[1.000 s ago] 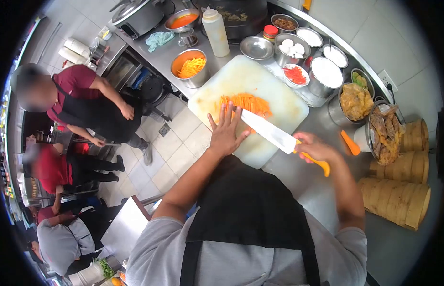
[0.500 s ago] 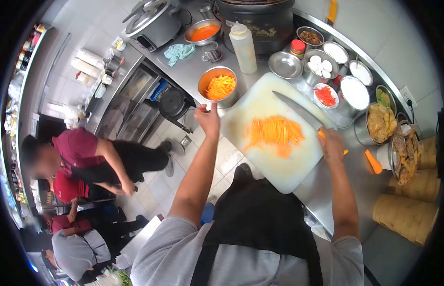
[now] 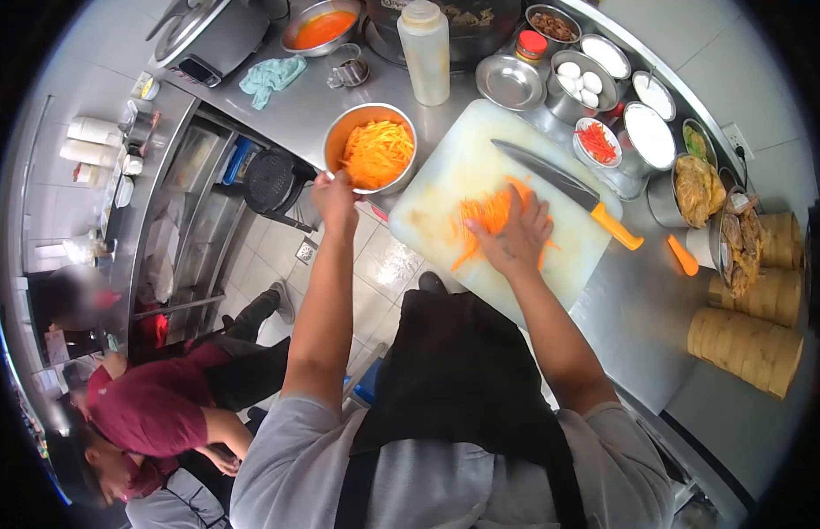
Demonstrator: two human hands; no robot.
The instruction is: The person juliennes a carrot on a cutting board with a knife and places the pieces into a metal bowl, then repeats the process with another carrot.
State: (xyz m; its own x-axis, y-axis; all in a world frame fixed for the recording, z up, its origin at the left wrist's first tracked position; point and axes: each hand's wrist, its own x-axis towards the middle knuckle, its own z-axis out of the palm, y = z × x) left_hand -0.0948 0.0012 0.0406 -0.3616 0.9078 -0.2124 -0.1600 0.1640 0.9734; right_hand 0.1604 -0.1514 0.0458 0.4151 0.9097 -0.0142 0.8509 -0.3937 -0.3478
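Note:
My left hand point(image 3: 337, 203) is closed on the near left rim of a round metal pot point(image 3: 404, 179), its fingertips partly hidden. Shredded carrot point(image 3: 376, 152) fills much of the pot. On the white cutting board point(image 3: 427, 194), my right hand point(image 3: 518, 234) lies over a pile of orange carrot shreds point(image 3: 485, 213), fingers spread and palm down. A knife point(image 3: 551, 175) with a yellow handle rests across the board to the right of that hand, its handle overhanging the board's edge.
A squeeze bottle point(image 3: 426, 57) stands behind the board. Bowls with eggs point(image 3: 569, 70), red shreds point(image 3: 597, 143) and white contents line the back right. An orange piece point(image 3: 682, 256) lies near bamboo steamers point(image 3: 745, 348). A co-worker point(image 3: 154, 397) is at lower left.
My right hand has let go of the knife and moved left onto the carrot pile. My left hand has closed on the pot's rim. The view has shifted, and the co-workers have moved.

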